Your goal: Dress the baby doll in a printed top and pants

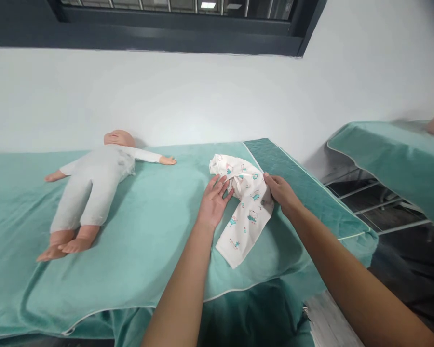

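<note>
A white baby garment (251, 212), apparently small pants, has a teal animal print and is held just over the bed with one leg hanging toward me. My right hand (282, 193) pinches its right edge between thumb and fingers. At its left edge is my left hand (215, 200), palm turned up and fingers apart, the fingertips touching the cloth. Off to the left, a baby doll (90, 185) in a white one-piece suit lies on its back with arms spread, its hands and feet bare.
A green padded cover (159, 217) with white piping spreads over the bed, which stands against a white wall (188, 101). To the right, a second green-covered bed (390, 159) stands beyond a gap showing metal bars (403, 226). A dark window frame (173, 36) runs above.
</note>
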`<state>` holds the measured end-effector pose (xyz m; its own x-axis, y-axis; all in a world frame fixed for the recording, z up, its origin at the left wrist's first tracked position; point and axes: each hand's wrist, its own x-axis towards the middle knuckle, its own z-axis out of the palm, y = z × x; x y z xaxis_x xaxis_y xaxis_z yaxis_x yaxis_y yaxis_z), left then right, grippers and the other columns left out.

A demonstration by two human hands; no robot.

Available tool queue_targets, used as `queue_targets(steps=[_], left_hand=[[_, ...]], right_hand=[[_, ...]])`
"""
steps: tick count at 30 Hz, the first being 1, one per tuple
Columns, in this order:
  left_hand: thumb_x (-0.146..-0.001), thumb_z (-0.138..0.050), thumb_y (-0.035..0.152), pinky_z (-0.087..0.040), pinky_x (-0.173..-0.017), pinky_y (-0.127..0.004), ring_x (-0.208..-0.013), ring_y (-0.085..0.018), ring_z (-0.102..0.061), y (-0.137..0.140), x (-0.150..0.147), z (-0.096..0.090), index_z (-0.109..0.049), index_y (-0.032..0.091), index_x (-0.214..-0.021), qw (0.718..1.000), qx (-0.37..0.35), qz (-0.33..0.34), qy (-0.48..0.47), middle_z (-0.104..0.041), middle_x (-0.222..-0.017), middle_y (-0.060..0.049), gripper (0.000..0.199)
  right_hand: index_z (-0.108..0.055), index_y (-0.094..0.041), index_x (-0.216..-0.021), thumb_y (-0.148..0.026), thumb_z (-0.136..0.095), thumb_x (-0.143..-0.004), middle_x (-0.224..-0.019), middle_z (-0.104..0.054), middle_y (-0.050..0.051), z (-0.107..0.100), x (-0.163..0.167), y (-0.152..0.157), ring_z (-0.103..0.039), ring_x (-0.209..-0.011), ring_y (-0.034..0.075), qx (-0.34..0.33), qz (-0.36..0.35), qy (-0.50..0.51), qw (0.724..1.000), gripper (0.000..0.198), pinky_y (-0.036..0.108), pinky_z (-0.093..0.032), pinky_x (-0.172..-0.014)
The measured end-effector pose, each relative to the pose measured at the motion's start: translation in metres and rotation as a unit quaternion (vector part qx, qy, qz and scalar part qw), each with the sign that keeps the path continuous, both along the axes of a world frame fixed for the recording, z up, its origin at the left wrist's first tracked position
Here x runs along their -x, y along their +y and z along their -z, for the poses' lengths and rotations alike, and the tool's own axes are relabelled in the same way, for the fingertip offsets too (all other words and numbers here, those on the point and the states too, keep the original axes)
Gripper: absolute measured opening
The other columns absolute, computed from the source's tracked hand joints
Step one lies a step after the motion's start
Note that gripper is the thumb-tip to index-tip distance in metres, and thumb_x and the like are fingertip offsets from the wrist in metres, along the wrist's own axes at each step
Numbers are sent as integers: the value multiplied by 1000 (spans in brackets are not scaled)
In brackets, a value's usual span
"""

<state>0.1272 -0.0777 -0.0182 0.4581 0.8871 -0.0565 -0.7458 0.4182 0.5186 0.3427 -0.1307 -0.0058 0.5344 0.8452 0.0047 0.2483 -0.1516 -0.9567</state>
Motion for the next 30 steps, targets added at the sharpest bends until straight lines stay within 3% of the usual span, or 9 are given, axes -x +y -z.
queue_targets(steps=[3, 7, 9, 13, 17, 20, 24, 27, 30], left_hand=[[-80, -70, 14, -49, -101, -39, -123, -22, -59, -1, -1, -1, -64, 23, -115, 1000, -16, 12, 11, -60, -136, -8, 37], [-79, -76, 25, -48, -101, -36, -118, -23, -62, -5, -4, -2, -62, 24, -123, 998, -57, 34, 16, -61, -135, -7, 46], [-76, -79, 29, -48, -102, -37, -116, -24, -63, -8, -4, -3, -60, 24, -126, 996, -77, 44, 10, -66, -129, -7, 54], [-70, -85, 26, -46, -105, -38, -118, -25, -64, -12, -7, -2, -56, 26, -132, 996, -83, 40, 6, -69, -123, -7, 69], [-76, -79, 35, -46, -106, -38, -119, -26, -63, -11, -9, -3, -62, 23, -125, 995, -70, 62, 16, -71, -121, -8, 53], [-83, -65, 58, -47, -106, -41, -121, -30, -62, -9, -5, -7, -69, 19, -111, 997, -9, 70, 25, -73, -114, -10, 48], [-75, -43, 87, -48, -104, -47, -125, -33, -59, -8, 7, -10, -67, 22, -122, 995, 29, 94, 11, -72, -119, -12, 84], [-69, -40, 93, -49, -102, -47, -123, -34, -60, -8, 11, -9, -65, 22, -126, 994, 28, 105, 18, -71, -120, -13, 94], [-71, -44, 90, -50, -103, -45, -121, -33, -62, -7, 10, -6, -65, 21, -125, 994, 22, 104, 16, -72, -118, -13, 90]], right_hand=[[-70, -20, -92, -59, -70, -76, -86, -75, 10, -14, 4, 0, -68, -79, 26, 40, -49, 115, 991, 43, 34, -53, -66], [-69, -19, -101, -37, -82, -68, -93, -74, 7, -42, 34, -5, -69, -80, 22, -25, -156, 231, 960, 40, 33, -54, -73], [-67, -20, -102, -33, -82, -69, -97, -73, 5, -57, 56, -9, -68, -84, 20, -68, -192, 222, 954, 38, 33, -53, -77], [-64, -22, -106, -34, -77, -76, -102, -70, 3, -87, 91, -15, -66, -87, 18, -138, -195, 162, 957, 35, 31, -52, -77], [-57, -27, -118, -42, -64, -86, -112, -69, 3, -109, 106, -7, -67, -94, 19, -190, -238, 97, 948, 36, 34, -54, -81], [-58, -27, -122, -36, -53, -92, -120, -68, 5, -104, 108, 8, -63, -112, 21, -174, -317, -62, 930, 32, 40, -50, -97], [-64, -22, -117, -22, -51, -90, -124, -67, 10, -72, 94, 20, -57, -123, 27, -112, -244, -351, 897, 30, 51, -39, -110], [-59, -20, -126, -33, -60, -88, -135, -61, 13, -48, 80, 13, -52, -130, 30, -76, -266, -402, 873, 40, 52, -38, -111], [-49, -21, -137, -46, -74, -77, -154, -42, 14, -35, 76, -1, -33, -145, 33, -68, -326, -393, 857, 69, 53, -34, -114]])
